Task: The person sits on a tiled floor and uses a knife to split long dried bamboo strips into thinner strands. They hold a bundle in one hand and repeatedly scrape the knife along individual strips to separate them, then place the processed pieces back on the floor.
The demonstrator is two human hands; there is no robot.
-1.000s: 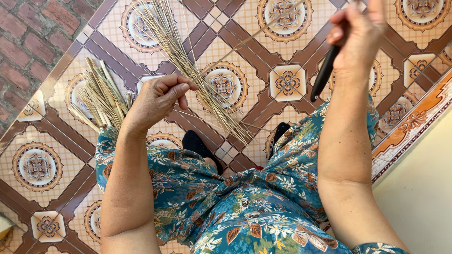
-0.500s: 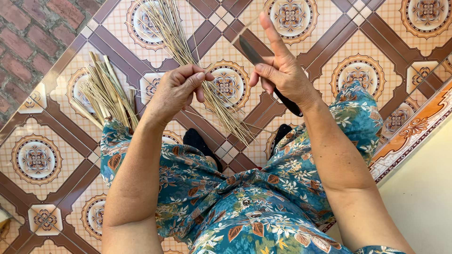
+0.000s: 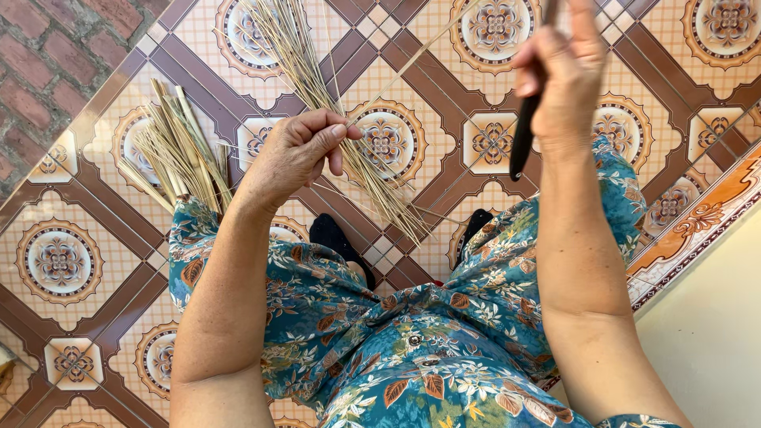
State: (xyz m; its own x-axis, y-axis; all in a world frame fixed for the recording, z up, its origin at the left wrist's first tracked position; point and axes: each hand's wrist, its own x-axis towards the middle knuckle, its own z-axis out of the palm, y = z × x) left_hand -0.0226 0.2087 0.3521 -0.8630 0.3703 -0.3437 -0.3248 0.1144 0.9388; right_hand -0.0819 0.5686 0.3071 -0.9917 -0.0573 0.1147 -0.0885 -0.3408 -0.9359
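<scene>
My left hand [image 3: 297, 150] pinches a single thin pale stick [image 3: 412, 67] that slants up to the right. Just beyond that hand, a long bundle of thin dry sticks [image 3: 349, 150] lies on the tiled floor. My right hand [image 3: 559, 75] is raised at the upper right and grips the dark handle of a knife [image 3: 523, 139], whose blade end runs out of the top of the view. A pile of wider pale leaf strips [image 3: 178, 150] lies on the floor to the left of my left wrist.
I sit over a patterned tile floor [image 3: 59, 261], my lap covered in teal floral cloth [image 3: 412, 349]. Dark shoes [image 3: 337, 238] show between my knees. A brick strip [image 3: 47, 71] lies at the upper left, a pale wall [image 3: 713, 333] at the lower right.
My right hand with the knife has swung from beside my left hand up and out to the right. My left hand stays on the thin stick, almost still.
</scene>
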